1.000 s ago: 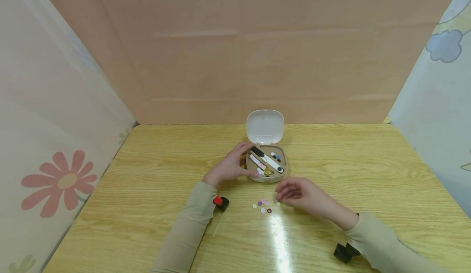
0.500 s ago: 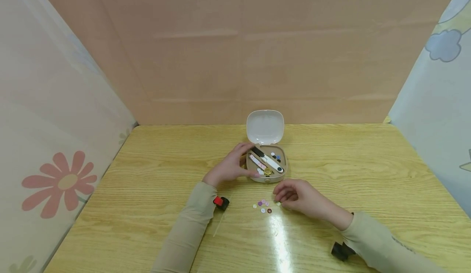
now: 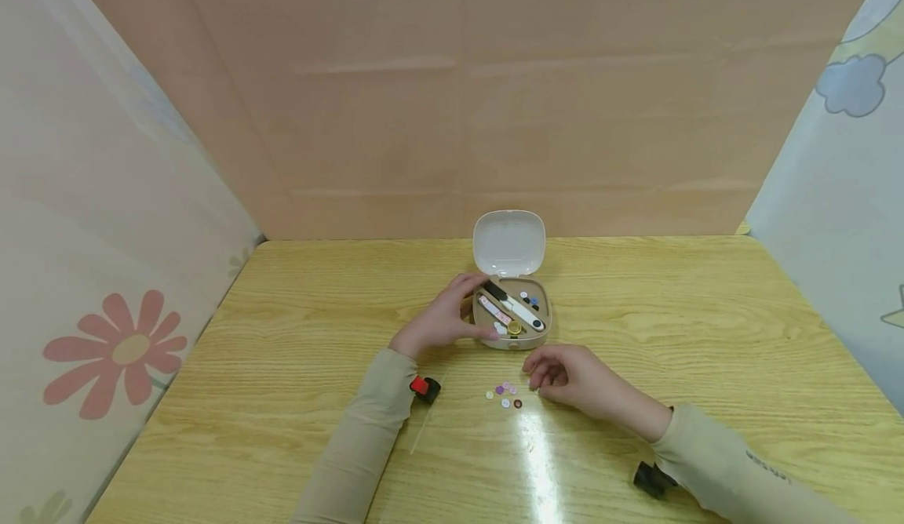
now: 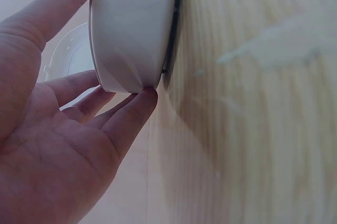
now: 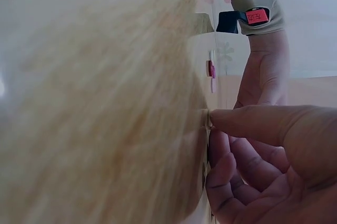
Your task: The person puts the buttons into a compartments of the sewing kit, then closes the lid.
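A small white sewing box (image 3: 510, 344) stands open on the table. My left hand (image 3: 446, 320) holds its left side, thumb at the front corner and fingers round the back; the left wrist view shows fingertips against the box wall (image 4: 131, 34). My right hand (image 3: 575, 379) is at the tabletop in front of the box. Its thumb and forefinger pinch a small pale button (image 5: 207, 118), mostly hidden by the fingertips. Left of this hand lie several loose buttons, among them a purple button (image 3: 500, 390), a white button (image 3: 505, 403) and a dark red button (image 3: 518, 404).
In the box lie a white-and-black tool (image 3: 521, 312), a pink patterned strip (image 3: 494, 309), a gold round piece (image 3: 514, 327) and several buttons (image 3: 534, 301) in the right compartment. The raised lid (image 3: 509, 243) stands behind. A thin clear strip (image 3: 426, 422) lies beside the left sleeve.
The right hand has moved slightly left, and its fingers have closed over the pale button at the right of the group. The left hand and box have stayed put.
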A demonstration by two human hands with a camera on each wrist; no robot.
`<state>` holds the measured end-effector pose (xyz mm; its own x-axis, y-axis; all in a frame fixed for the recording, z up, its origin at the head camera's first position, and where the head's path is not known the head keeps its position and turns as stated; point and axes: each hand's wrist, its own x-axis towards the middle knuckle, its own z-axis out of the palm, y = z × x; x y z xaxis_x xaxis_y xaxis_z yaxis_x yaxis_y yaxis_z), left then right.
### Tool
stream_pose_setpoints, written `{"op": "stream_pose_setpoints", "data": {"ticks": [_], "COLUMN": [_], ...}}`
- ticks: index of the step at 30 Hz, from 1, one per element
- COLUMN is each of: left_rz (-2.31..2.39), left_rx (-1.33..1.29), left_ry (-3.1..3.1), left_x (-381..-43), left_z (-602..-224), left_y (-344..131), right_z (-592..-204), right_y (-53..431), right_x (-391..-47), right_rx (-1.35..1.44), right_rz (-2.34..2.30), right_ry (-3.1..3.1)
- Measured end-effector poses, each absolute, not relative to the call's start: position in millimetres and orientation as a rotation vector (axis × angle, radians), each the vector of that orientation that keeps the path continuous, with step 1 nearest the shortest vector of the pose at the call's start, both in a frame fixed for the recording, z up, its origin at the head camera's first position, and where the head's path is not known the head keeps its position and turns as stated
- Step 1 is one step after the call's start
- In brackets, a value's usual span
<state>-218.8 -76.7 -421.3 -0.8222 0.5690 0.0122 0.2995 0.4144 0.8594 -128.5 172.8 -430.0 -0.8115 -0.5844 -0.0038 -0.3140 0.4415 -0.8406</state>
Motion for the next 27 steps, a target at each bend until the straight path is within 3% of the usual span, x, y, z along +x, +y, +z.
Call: {"op": "stream_pose_setpoints", "data": {"ticks": [27], "left_rz": [1.412], "left_rx": [0.758], "left_ry": [2.354], "left_x": [-220.5], "left_z": [-424.2], "left_y": [-77.1], "right_z": [-427.2], "right_y": [171.3], "right_x": [-130.0], "right_rx": [-0.793], "right_rz": [-1.226], "right_ry": [2.479]}}
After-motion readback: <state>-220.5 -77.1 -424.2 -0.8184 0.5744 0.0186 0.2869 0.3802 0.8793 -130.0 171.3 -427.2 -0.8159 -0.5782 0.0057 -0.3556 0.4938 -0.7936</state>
